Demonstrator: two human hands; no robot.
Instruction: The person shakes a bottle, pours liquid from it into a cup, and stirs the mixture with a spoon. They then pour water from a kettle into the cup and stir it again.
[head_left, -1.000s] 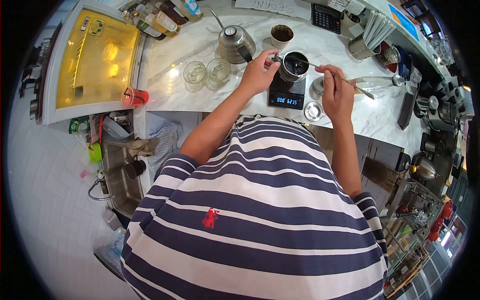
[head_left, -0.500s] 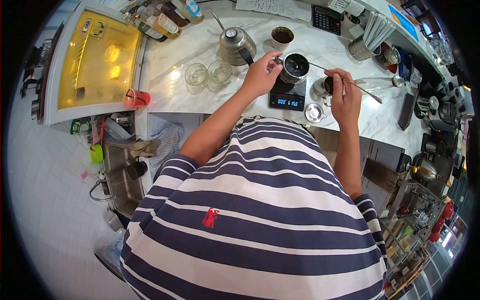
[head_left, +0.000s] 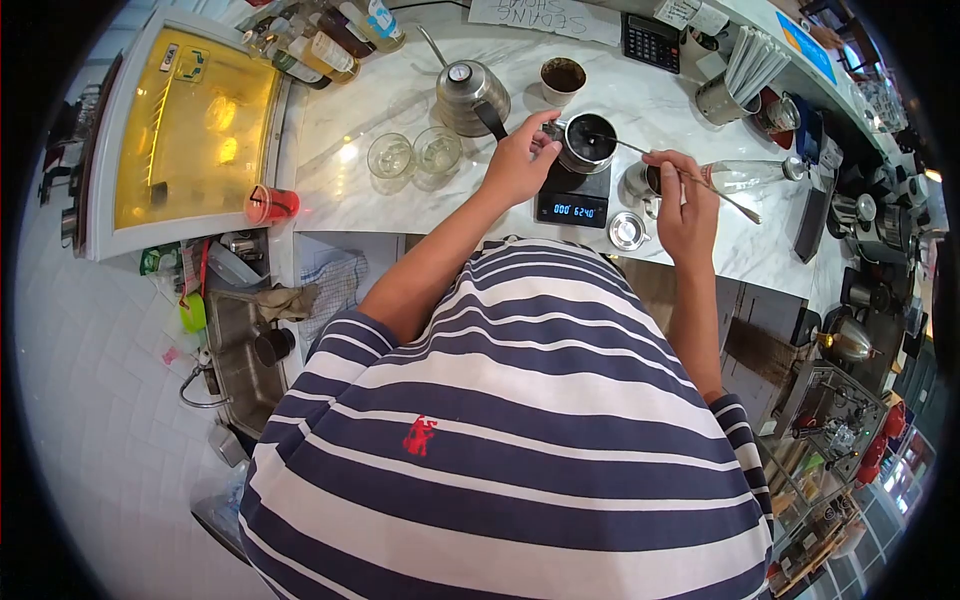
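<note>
A metal cup (head_left: 580,163) of dark liquid stands on a black digital scale (head_left: 556,208) with lit digits. My left hand (head_left: 521,160) has its fingers closed on the cup's handle at the left side. In my right hand (head_left: 684,200) is a long thin bar spoon (head_left: 737,205), pinched near its middle, its far end dipping into the cup. Partly behind my right fingers stands a second metal cup (head_left: 638,181). A small round metal lid (head_left: 627,231) lies right of the scale.
Left of my left hand are a gooseneck kettle (head_left: 471,97) and two clear glasses (head_left: 437,151). A cup with dark grounds (head_left: 562,79) stands behind the scale. Right are a glass bottle (head_left: 747,175) lying down and a straw holder (head_left: 722,100). A sink (head_left: 245,350) is lower left.
The bar spoon has shifted slightly within the cup, and my right hand has moved a little left and down. The scale's digits have changed. My left hand stays on the handle.
</note>
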